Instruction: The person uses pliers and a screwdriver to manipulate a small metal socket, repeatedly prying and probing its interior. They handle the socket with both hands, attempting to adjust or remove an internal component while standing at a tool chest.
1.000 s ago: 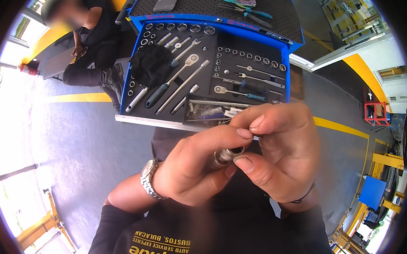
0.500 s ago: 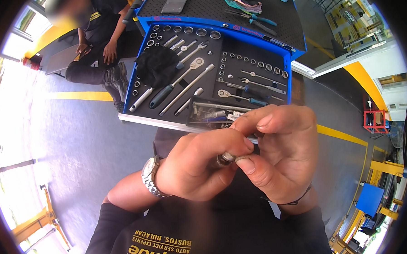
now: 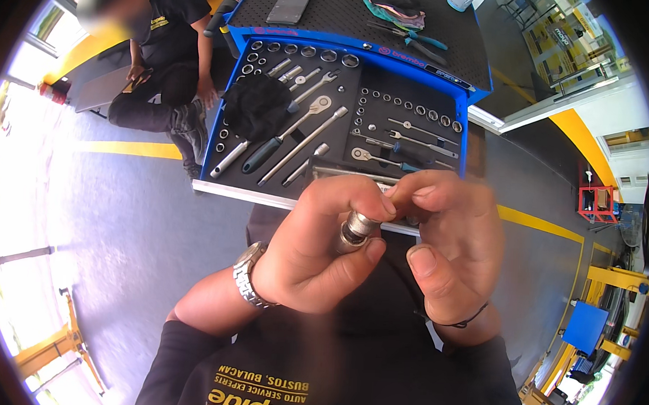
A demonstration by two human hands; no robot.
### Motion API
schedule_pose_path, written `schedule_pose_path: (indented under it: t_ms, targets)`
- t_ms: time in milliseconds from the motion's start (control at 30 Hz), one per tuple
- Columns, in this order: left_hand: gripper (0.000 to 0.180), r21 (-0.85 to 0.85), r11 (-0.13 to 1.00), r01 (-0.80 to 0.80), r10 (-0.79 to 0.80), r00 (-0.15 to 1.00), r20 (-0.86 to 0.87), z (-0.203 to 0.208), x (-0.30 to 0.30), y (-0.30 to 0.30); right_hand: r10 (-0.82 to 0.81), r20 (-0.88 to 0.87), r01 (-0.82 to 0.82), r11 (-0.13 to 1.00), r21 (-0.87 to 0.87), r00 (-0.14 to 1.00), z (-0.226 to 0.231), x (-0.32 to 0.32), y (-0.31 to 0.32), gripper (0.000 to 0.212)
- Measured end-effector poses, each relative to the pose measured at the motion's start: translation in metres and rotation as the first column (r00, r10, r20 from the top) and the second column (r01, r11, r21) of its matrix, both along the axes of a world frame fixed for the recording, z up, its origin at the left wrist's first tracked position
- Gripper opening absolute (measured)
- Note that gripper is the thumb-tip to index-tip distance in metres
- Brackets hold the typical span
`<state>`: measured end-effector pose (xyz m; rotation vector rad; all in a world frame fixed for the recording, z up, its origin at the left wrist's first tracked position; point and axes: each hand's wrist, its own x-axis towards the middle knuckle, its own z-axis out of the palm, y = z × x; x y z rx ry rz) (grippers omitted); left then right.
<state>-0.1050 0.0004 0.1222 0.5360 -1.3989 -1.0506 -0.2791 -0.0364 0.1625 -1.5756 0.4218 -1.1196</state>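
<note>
Small knurled silver metal socket (image 3: 357,231) sits just below the blue tool drawer (image 3: 340,123), pinched by left hand (image 3: 315,249) fingers; right hand (image 3: 449,244) fingers curl half-closed beside it, holding nothing visible.

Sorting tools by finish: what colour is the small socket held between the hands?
Shiny silver metal socket, clearest in the head view.

Place: vehicle repair workshop.
Evidence: blue tool trolley (image 3: 466,147) with open drawer of sockets and ratchets (image 3: 320,133); grey floor with yellow lines (image 3: 128,149); yellow lifting equipment (image 3: 614,277).
</note>
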Motion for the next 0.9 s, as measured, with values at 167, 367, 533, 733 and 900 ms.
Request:
schedule_pose_path:
  t_ms: [167,367,533,733,900]
  targets:
    - [0.041,0.026,1.0,0.013,-0.012,0.999,-0.04,0.0,-0.001,0.0,-0.023,-0.062,0.013,0.988,-0.156,0.998,-0.005,-0.003,0.0,0.031]
    - [0.042,-0.135,0.981,-0.141,0.161,0.975,0.152,0.007,-0.002,-0.004,-0.149,-0.147,0.078,0.912,-0.402,0.978,-0.004,0.0,0.004,0.026]
    - [0.043,-0.165,0.97,-0.18,0.204,0.969,0.142,0.006,-0.008,-0.004,-0.193,-0.171,0.102,0.894,-0.437,0.966,-0.002,0.0,0.006,0.025]
    - [0.04,-0.199,0.958,-0.206,0.251,0.938,0.239,0.016,-0.007,-0.006,-0.289,-0.215,0.112,0.8,-0.589,0.933,0.0,-0.003,0.009,0.025]
    - [0.035,-0.149,0.974,-0.173,0.208,0.941,0.267,0.018,-0.008,-0.004,-0.302,-0.118,0.216,0.858,-0.466,0.946,-0.007,-0.004,0.011,0.026]
